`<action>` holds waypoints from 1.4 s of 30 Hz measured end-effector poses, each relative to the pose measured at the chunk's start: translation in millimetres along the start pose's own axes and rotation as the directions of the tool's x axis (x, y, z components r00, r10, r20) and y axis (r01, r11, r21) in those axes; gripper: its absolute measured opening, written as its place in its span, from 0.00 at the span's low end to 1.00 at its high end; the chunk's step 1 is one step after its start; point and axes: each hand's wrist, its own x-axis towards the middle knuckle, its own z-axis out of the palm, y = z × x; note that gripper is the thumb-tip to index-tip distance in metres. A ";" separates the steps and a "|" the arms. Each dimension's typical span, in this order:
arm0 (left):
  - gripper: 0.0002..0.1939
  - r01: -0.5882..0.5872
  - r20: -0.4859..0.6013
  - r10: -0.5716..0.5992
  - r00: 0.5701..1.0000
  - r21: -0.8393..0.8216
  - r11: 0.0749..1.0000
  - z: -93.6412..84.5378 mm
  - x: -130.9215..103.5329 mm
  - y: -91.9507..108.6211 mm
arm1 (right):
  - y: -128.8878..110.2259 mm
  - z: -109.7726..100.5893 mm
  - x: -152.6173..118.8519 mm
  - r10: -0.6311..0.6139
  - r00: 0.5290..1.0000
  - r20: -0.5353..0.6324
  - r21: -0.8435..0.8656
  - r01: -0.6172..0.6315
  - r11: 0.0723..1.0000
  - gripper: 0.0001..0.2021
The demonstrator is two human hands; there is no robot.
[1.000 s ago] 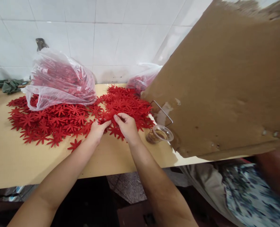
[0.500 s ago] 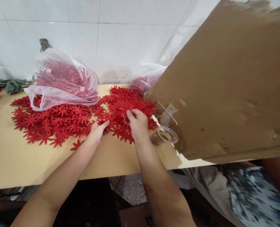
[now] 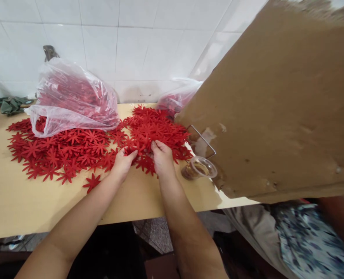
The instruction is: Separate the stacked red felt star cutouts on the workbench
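Red flower-shaped pieces lie in a wide left pile [image 3: 70, 151] and a right pile [image 3: 160, 126] on the tan table [image 3: 125, 201]. My left hand [image 3: 124, 159] is closed, thumb against fingers, on red flower pieces at the near edge between the piles. Close to its right, my right hand [image 3: 162, 157] is pinched at the front of the right pile, fingertips against red pieces; what exactly it pinches is too small to tell. One loose red flower [image 3: 92, 183] lies left of my left forearm.
A clear plastic bag of red pieces [image 3: 75, 97] sits on the left pile, another bag [image 3: 179, 95] behind the right pile. A clear cup [image 3: 201, 168] stands by a large brown board [image 3: 276, 104]. Green cloth [image 3: 11, 105] lies far left. A person's patterned clothing [image 3: 314, 240] shows lower right.
My right hand has moved left and slightly nearer, close to my left hand. My left hand has shifted slightly right. The camera view has shifted a little.
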 end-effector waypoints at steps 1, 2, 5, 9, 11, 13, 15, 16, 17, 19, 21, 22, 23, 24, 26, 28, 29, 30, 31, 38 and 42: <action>0.15 0.001 -0.002 -0.001 1.000 -0.013 1.000 2.3 0.4 -0.3 | 1.9 0.8 -0.4 -0.006 1.000 -0.012 -0.009 0.006 1.000 0.14; 0.15 -0.003 -0.001 0.003 1.000 -0.026 1.000 4.1 0.9 -0.9 | 3.4 1.6 -1.0 -0.012 0.999 -0.030 -0.019 0.012 1.000 0.14; 0.17 -0.022 0.029 0.024 0.999 -0.053 0.998 7.4 3.0 -4.9 | 4.6 3.9 -2.8 -0.012 0.996 -0.087 -0.033 0.010 0.999 0.15; 0.18 -0.035 0.101 0.038 0.994 -0.035 0.999 7.5 5.2 -9.1 | 3.1 5.7 -6.5 -0.008 1.000 -0.024 -0.103 0.005 0.995 0.15; 0.18 -0.041 0.084 0.044 0.995 -0.035 0.999 6.6 6.1 -9.4 | 2.6 6.1 -8.5 -0.070 0.997 0.014 -0.205 0.072 0.976 0.14; 0.18 -0.049 0.026 0.050 0.998 -0.036 0.998 5.2 6.5 -8.7 | 2.6 6.2 -9.7 -0.155 0.988 0.014 -0.310 0.151 0.939 0.15; 0.18 -0.058 -0.005 0.058 0.998 -0.032 0.998 3.4 6.2 -7.9 | 3.1 5.6 -9.3 -0.223 0.975 0.001 -0.372 0.207 0.905 0.15; 0.17 -0.064 -0.001 0.064 0.998 -0.029 0.998 2.5 5.8 -7.5 | 3.7 4.8 -8.4 -0.242 0.970 -0.005 -0.380 0.222 0.898 0.14; 0.17 -0.069 0.007 0.070 0.998 -0.028 0.997 1.5 5.4 -7.2 | 4.3 3.7 -7.3 -0.248 0.969 -0.011 -0.373 0.226 0.900 0.14; 0.17 -0.078 0.015 0.078 0.997 -0.019 0.997 -0.7 5.0 -7.2 | 5.3 0.7 -4.6 -0.222 0.974 -0.038 -0.334 0.197 0.922 0.14; 0.17 -0.075 0.000 0.075 0.997 -0.005 0.997 -2.9 5.3 -7.8 | 5.1 -2.4 -2.5 -0.169 0.983 -0.071 -0.295 0.142 0.945 0.15; 0.16 -0.071 -0.011 0.071 0.997 0.001 0.997 -4.0 5.7 -8.2 | 4.4 -3.6 -1.7 -0.148 0.986 -0.081 -0.282 0.120 0.952 0.16; 0.16 -0.066 -0.021 0.066 0.998 0.005 0.998 -4.9 6.1 -8.7 | 3.3 -4.5 -0.9 -0.134 0.987 -0.083 -0.273 0.107 0.956 0.17; 0.16 -0.060 -0.031 0.060 0.998 0.007 0.998 -5.5 6.4 -9.2 | 1.9 -4.9 0.2 -0.129 0.988 -0.081 -0.269 0.103 0.958 0.18; 0.16 -0.049 -0.048 0.050 0.998 0.007 0.999 -6.0 6.1 -10.0 | -1.0 -5.2 4.0 -0.138 0.986 -0.093 -0.256 0.110 0.960 0.19; 0.16 -0.041 -0.051 0.041 0.998 0.008 0.999 -5.7 4.8 -10.1 | -2.9 -5.8 10.8 -0.144 0.980 -0.139 -0.247 0.106 0.963 0.16; 0.16 -0.036 -0.048 0.036 0.998 0.009 0.999 -5.3 3.9 -9.9 | -3.4 -6.5 14.8 -0.148 0.975 -0.168 -0.258 0.101 0.961 0.15; 0.16 -0.031 -0.044 0.031 0.999 0.009 0.999 -5.0 2.9 -9.6 | -3.8 -7.6 18.4 -0.160 0.968 -0.194 -0.290 0.100 0.952 0.15; 0.15 -0.026 -0.044 0.026 0.999 0.009 1.000 -4.8 2.0 -9.1 | -4.2 -8.9 21.1 -0.189 0.960 -0.208 -0.346 0.109 0.932 0.19; 0.15 -0.016 -0.022 0.016 1.000 -0.019 1.000 -5.9 0.1 -6.5 | -14.8 -3.4 -13.0 -0.323 0.929 0.181 -0.596 0.364 0.716 0.18; 0.15 -0.010 0.009 0.011 1.000 -0.034 0.999 -5.7 -1.7 -6.6 | -16.6 5.6 -30.8 -0.292 0.927 0.237 -0.629 0.375 0.681 0.12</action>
